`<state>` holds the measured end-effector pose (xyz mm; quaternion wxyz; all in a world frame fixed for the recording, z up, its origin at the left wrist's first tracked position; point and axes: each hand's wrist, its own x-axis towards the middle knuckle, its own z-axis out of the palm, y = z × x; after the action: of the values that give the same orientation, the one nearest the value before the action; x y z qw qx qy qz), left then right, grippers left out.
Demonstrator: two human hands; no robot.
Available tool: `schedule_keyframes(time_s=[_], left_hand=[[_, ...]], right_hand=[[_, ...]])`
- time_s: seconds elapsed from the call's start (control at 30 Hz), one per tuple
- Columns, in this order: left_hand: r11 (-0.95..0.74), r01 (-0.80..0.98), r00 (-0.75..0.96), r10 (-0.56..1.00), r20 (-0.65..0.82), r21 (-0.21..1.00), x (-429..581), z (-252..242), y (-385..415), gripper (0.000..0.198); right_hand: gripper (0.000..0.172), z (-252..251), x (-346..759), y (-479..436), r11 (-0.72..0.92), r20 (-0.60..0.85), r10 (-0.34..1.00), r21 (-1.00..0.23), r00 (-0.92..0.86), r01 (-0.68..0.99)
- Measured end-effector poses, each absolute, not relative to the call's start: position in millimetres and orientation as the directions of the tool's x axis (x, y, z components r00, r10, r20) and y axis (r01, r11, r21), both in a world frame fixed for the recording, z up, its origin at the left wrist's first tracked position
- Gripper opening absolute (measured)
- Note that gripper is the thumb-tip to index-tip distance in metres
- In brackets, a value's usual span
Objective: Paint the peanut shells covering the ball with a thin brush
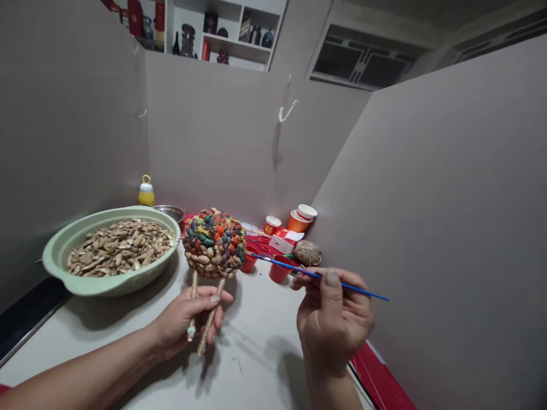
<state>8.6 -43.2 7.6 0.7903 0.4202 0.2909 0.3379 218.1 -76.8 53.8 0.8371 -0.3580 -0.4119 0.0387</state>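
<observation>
White table [260, 330] | green basin [123, 283] | red cups [280, 273] | twine ball [308, 253]

A bare left hand [186, 313] is seen at left, joined to a long forearm [94, 367] left uncovered to the near edge; at right, a bare right hand [337, 324] is seen, its broad thumb [331, 302] tipped by a short nail [332, 278], its wrist [327, 378] likewise uncovered

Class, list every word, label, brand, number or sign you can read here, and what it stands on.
No text can be read with certainty.
Red-and-white cup: yellow markings, too small to read.
Black box on the shelf: faint mark, too blurred.
Blue paintbrush: no lettering legible.
</observation>
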Motion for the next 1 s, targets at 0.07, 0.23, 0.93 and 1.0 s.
schedule_keyframes(time_s=[0.07, 0.23, 0.93, 1.0], left_hand=[[0.425, -0.285, 0.616, 0.768, -0.176, 0.859, 8, 9, -44, 0.037], [0.429, -0.292, 0.633, 0.756, -0.164, 0.855, 8, 10, -45, 0.029], [0.405, -0.304, 0.593, 0.789, -0.161, 0.862, 9, 7, -44, 0.029], [0.393, -0.298, 0.574, 0.802, -0.166, 0.87, 8, 8, -44, 0.03]], right_hand=[[0.026, 49, 209, -80, 0.763, 0.686, 0.376, -0.61, 0.623, 0.212], [0.005, 37, 202, -84, 0.779, 0.768, 0.35, -0.556, 0.536, 0.288], [0.029, 54, 226, -66, 0.696, 0.641, 0.013, -0.556, 0.767, 0.453], [0.031, 54, 232, -64, 0.681, 0.624, 0.025, -0.583, 0.781, 0.444]])
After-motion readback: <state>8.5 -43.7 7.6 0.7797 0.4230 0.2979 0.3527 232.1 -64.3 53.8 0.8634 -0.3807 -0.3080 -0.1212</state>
